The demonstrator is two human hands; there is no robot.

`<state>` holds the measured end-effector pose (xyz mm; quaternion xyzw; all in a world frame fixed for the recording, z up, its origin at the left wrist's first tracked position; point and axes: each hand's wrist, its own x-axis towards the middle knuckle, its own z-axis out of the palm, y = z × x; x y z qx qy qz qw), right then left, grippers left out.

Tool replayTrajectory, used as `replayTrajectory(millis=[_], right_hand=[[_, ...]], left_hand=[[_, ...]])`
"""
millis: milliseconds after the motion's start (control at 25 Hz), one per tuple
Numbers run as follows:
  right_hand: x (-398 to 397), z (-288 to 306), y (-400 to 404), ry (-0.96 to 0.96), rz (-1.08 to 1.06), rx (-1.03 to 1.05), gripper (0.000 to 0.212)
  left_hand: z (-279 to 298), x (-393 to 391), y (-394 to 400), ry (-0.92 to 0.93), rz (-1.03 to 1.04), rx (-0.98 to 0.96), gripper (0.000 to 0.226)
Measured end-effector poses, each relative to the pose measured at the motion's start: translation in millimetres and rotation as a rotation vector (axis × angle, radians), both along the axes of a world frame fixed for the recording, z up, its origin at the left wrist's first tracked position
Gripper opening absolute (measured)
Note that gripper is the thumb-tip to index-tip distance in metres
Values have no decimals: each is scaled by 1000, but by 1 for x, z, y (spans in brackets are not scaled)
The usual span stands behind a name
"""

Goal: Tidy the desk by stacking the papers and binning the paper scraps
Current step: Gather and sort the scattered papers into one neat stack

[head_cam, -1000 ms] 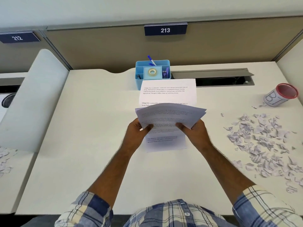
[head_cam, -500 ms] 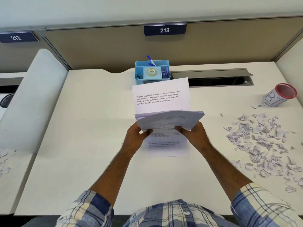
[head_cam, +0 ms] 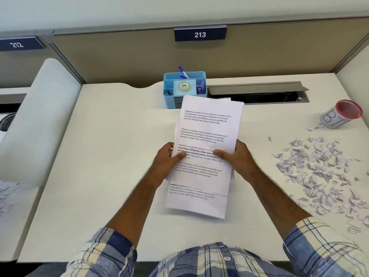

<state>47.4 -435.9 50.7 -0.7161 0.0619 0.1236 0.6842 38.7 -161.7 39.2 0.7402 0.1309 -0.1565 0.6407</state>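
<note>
Several printed white papers (head_cam: 207,128) are held over the middle of the white desk (head_cam: 99,156), roughly aligned into one sheaf. My left hand (head_cam: 167,160) grips the sheaf's left edge, thumb on top of the text. My right hand (head_cam: 237,156) grips the right edge the same way. One more printed sheet (head_cam: 195,202) shows below the sheaf; whether it lies on the desk or is held I cannot tell. A spread of torn paper scraps (head_cam: 323,172) covers the desk's right side. A small bin cup with a red rim (head_cam: 339,114) lies tilted at the back right.
A blue desk organiser (head_cam: 184,86) with tape and pens stands at the back centre, just behind the papers' top edge. A grey cable hatch (head_cam: 257,92) is open to its right. A white divider (head_cam: 40,120) bounds the left; more scraps (head_cam: 6,194) lie beyond it.
The bent upper sheets have been laid flat onto the others, so the papers now form one flatter, more aligned sheaf. Both hands have kept their grip and shifted slightly.
</note>
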Motion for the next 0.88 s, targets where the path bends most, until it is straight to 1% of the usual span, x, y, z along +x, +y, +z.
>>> replayTrajectory(millis=[80,160,240,320,440,520,600,720,800,880], right_hand=[[-8,-16,2,80,-47,112,48],[-19,-35,6,164,-122,223,47],[-30,-50,9,229,-204,305,46],[-39,-62,15,278,-287,348,45],[-52,-78,28,343,-423,352,45],[-59,-83,39,379,-485,370,46],[-66,-86,51,403,-491,394,47],[-77,-88,64,461,-460,416,46],[-81,-88,67,499,-447,404,46],[-82,-87,65,521,-410,398,47]], left_hand=[[-4,2,6,89,-22,-20,32],[-8,-1,17,200,-39,-17,27],[-17,-8,32,313,-15,-35,26],[-25,-21,48,408,41,-138,28],[-31,-45,65,544,198,-335,36],[-36,-61,67,574,253,-448,49],[-37,-77,59,573,254,-548,57],[-35,-88,36,535,300,-700,52],[-40,-84,25,515,358,-677,45],[-48,-79,18,505,426,-602,41]])
